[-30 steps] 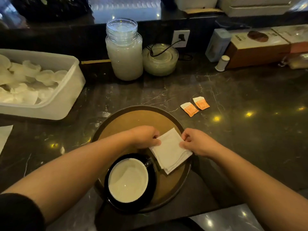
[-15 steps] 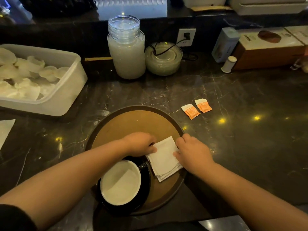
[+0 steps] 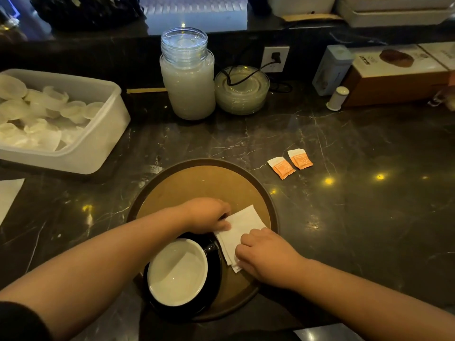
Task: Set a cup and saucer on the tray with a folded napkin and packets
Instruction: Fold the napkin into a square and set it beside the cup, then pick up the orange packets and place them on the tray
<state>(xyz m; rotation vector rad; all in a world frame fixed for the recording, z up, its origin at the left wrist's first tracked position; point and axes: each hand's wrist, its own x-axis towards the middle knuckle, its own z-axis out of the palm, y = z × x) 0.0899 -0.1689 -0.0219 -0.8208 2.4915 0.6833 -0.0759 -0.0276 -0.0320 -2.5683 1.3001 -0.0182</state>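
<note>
A round brown tray [image 3: 197, 185] lies on the dark marble counter. On its near side a black cup with a white inside [image 3: 177, 271] stands on a black saucer [image 3: 214, 279]. To the cup's right a folded white napkin [image 3: 242, 222] lies flat on the tray. My left hand [image 3: 206, 214] rests on the napkin's left edge, fingers curled. My right hand [image 3: 266, 254] presses down on the napkin's near right part and hides that corner. Two orange packets [image 3: 290, 163] lie on the counter, off the tray to its upper right.
A white plastic tub of paper cups [image 3: 98, 148] stands at the left. A glass jar [image 3: 187, 77] and a stack of glass saucers [image 3: 241, 89] stand at the back, with boxes [image 3: 394, 77] and a small white shaker [image 3: 337, 98] at the back right.
My right hand has slid from the napkin's right edge onto its near part. The napkin has been pressed flatter. My left hand stays at its left edge.
</note>
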